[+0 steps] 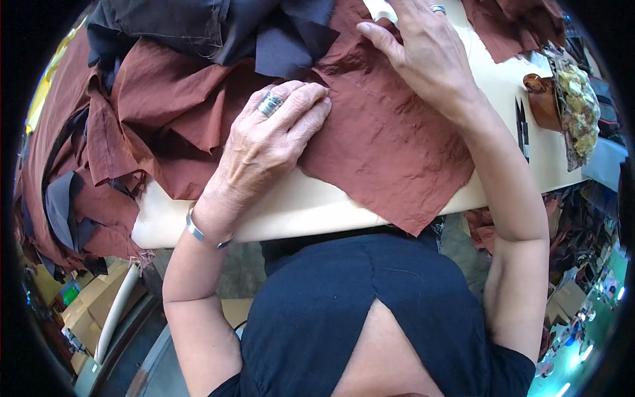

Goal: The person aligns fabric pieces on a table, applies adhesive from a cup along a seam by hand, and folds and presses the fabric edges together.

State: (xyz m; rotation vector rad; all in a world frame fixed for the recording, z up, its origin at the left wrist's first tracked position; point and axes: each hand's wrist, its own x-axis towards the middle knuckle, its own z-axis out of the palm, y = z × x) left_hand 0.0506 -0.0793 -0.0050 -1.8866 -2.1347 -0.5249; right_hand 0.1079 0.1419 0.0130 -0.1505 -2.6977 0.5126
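A piece of reddish-brown cloth (397,145) lies wrinkled on the pale table, one pointed corner hanging over the near edge. My left hand (274,126), with rings and a bracelet, has its fingers curled together on the cloth's left edge, gripping it. Toward the top of the view, my right hand (426,49) rests over the cloth's far part with the thumb spread away; its fingertips run out of the frame. More bunched reddish-brown fabric (172,99) lies beside my left hand, under dark grey cloth (172,26).
Black snips (522,131) lie on the pale table (317,205) at the right. Near them stand a brown pot (544,99) and a pincushion-like lumpy, yellowish-white object (579,109). Another reddish-brown piece (516,26) sits at the upper right. Cardboard boxes (99,301) are on the floor at left.
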